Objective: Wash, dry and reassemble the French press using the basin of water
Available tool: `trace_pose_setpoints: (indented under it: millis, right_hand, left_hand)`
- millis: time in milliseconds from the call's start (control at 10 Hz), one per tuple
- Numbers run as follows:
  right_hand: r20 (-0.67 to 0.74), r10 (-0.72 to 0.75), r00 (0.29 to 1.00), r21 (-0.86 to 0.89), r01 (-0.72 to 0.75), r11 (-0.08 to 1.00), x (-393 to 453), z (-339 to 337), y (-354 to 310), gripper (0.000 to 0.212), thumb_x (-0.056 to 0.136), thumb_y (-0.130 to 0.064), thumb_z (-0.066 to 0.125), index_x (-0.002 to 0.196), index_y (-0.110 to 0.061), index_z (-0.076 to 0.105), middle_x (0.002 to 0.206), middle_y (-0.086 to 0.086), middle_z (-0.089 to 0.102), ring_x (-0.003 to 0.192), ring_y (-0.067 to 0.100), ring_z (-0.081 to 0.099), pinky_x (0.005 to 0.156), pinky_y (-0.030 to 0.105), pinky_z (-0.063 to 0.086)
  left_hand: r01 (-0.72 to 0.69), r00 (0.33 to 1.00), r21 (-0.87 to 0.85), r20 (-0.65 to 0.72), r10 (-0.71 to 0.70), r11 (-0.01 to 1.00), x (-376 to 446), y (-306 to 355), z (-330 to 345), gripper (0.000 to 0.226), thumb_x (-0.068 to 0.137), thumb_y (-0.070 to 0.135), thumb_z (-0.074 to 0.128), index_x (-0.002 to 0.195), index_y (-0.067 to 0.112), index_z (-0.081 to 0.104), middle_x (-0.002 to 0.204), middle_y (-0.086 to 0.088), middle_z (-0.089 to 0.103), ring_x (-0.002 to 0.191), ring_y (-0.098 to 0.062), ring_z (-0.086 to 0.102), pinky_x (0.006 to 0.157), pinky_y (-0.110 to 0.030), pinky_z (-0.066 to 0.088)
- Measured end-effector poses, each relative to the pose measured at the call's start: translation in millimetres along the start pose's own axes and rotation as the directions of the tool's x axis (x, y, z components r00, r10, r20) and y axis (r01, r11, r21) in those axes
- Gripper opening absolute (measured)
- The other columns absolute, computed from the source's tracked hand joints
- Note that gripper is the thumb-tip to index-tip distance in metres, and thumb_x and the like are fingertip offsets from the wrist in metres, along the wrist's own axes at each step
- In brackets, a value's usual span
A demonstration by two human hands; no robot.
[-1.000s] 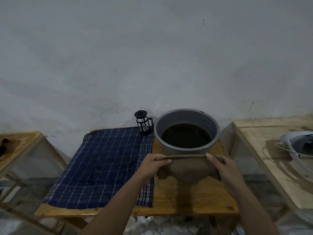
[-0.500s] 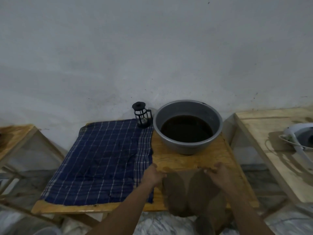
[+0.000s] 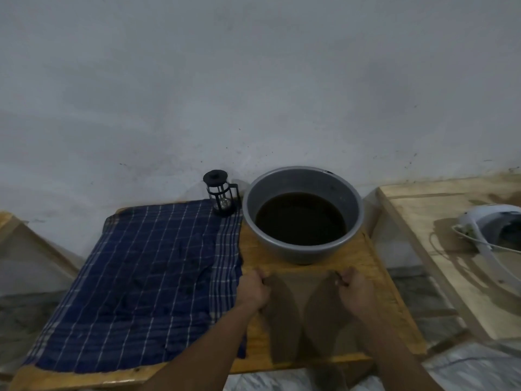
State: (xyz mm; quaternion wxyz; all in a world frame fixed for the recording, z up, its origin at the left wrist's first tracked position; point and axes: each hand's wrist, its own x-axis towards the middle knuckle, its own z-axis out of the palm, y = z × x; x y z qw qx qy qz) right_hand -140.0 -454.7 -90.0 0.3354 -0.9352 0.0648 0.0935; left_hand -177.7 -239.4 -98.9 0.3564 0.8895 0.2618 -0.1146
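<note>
A small black French press (image 3: 222, 193) stands upright at the table's far edge, on the corner of a blue checked cloth (image 3: 146, 275). Right of it sits a grey metal basin (image 3: 303, 213) holding dark water. In front of the basin a brown cloth (image 3: 303, 314) lies spread on the wooden table (image 3: 394, 303). My left hand (image 3: 252, 289) grips the brown cloth's far left corner, and my right hand (image 3: 352, 287) grips its far right corner. Both hands are well short of the French press.
A second wooden table (image 3: 439, 221) stands to the right with a white appliance (image 3: 490, 230) and its cord on it. Another wooden surface (image 3: 8, 224) shows at the left edge. A plain wall rises just behind the basin.
The brown cloth was held up in front of the basin; now it lies flat on the table with both hands lowered, still gripping its corners.
</note>
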Motion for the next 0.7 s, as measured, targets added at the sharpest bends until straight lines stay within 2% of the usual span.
trace_pose_setpoints:
  millis: [100, 200, 300, 400, 500, 600, 700]
  right_hand:
    - [0.042, 0.012, 0.999, -0.12, -0.007, 0.993, 16.8, -1.4, -6.9, 0.005, 0.092, -0.028, 0.057, 0.097, -0.028, 0.056, 0.101, -0.001, 0.062, 0.086, 0.013, 0.056, 0.086, 0.028, 0.045]
    - [0.15, 0.062, 0.987, -0.321, -0.01, 0.947, 20.4, 3.8, -13.1, 0.029, 0.091, -0.035, 0.056, 0.118, -0.024, 0.054, 0.117, 0.001, 0.06, 0.103, 0.016, 0.058, 0.095, 0.03, 0.045]
    - [0.067, 0.01, 0.998, -0.403, 0.018, 0.915, 13.9, 11.7, -13.4, 0.041, 0.089, -0.038, 0.057, 0.126, -0.023, 0.05, 0.124, 0.0, 0.056, 0.111, 0.017, 0.056, 0.102, 0.034, 0.043]
    - [0.129, 0.027, 0.991, -0.361, 0.022, 0.932, 7.4, 9.9, -19.0, 0.042, 0.087, -0.032, 0.061, 0.126, -0.022, 0.049, 0.129, 0.001, 0.053, 0.113, 0.018, 0.055, 0.102, 0.035, 0.044]
    - [0.152, -0.036, 0.988, -0.244, 0.073, 0.967, 2.1, 0.0, -29.5, 0.025, 0.088, -0.027, 0.062, 0.112, -0.025, 0.057, 0.117, -0.001, 0.06, 0.097, 0.012, 0.058, 0.09, 0.028, 0.047]
    - [0.203, -0.098, 0.974, -0.154, 0.131, 0.979, -4.0, -21.0, -39.7, 0.003, 0.089, -0.026, 0.06, 0.086, -0.026, 0.059, 0.09, -0.004, 0.061, 0.074, 0.003, 0.055, 0.073, 0.021, 0.048]
    - [0.264, -0.203, 0.943, -0.023, 0.216, 0.976, -16.0, -51.6, -48.7, 0.003, 0.09, -0.026, 0.061, 0.091, -0.024, 0.059, 0.088, -0.006, 0.06, 0.073, -0.003, 0.052, 0.057, 0.014, 0.037]
  left_hand:
    - [-0.025, 1.0, 0.0, -0.007, 0.025, 1.0, 11.5, 1.7, -5.0, 0.008, 0.092, 0.016, 0.059, 0.099, 0.02, 0.056, 0.111, -0.006, 0.066, 0.102, -0.018, 0.062, 0.084, -0.027, 0.05]
    - [-0.011, 0.999, 0.044, 0.039, 0.01, 0.999, 13.3, 0.7, -7.3, 0.019, 0.091, 0.02, 0.061, 0.109, 0.014, 0.057, 0.112, -0.007, 0.065, 0.103, -0.02, 0.064, 0.087, -0.031, 0.055]
    - [-0.018, 0.999, 0.049, 0.034, 0.016, 0.999, 17.3, 2.0, -10.4, 0.01, 0.091, 0.023, 0.062, 0.095, 0.016, 0.056, 0.099, -0.004, 0.063, 0.09, -0.017, 0.063, 0.078, -0.03, 0.055]
    - [-0.018, 1.0, 0.008, 0.011, 0.018, 1.0, 14.5, 8.7, -19.0, 0.013, 0.088, 0.027, 0.065, 0.087, 0.02, 0.053, 0.093, -0.001, 0.061, 0.085, -0.014, 0.06, 0.073, -0.029, 0.053]
    - [-0.055, 0.998, -0.039, 0.004, 0.055, 0.998, 12.0, 12.7, -26.0, 0.015, 0.085, 0.031, 0.067, 0.093, 0.02, 0.06, 0.095, -0.001, 0.066, 0.085, -0.014, 0.064, 0.078, -0.033, 0.059]
    - [-0.088, 0.995, -0.116, 0.042, 0.094, 0.989, 2.6, 20.1, -36.3, 0.011, 0.087, 0.025, 0.065, 0.096, 0.02, 0.063, 0.094, 0.0, 0.068, 0.085, -0.012, 0.067, 0.08, -0.033, 0.059]
    - [-0.165, 0.984, -0.183, 0.042, 0.175, 0.969, -14.8, 34.2, -45.0, 0.014, 0.09, 0.023, 0.063, 0.101, 0.015, 0.062, 0.095, 0.002, 0.063, 0.089, -0.011, 0.061, 0.074, -0.025, 0.052]
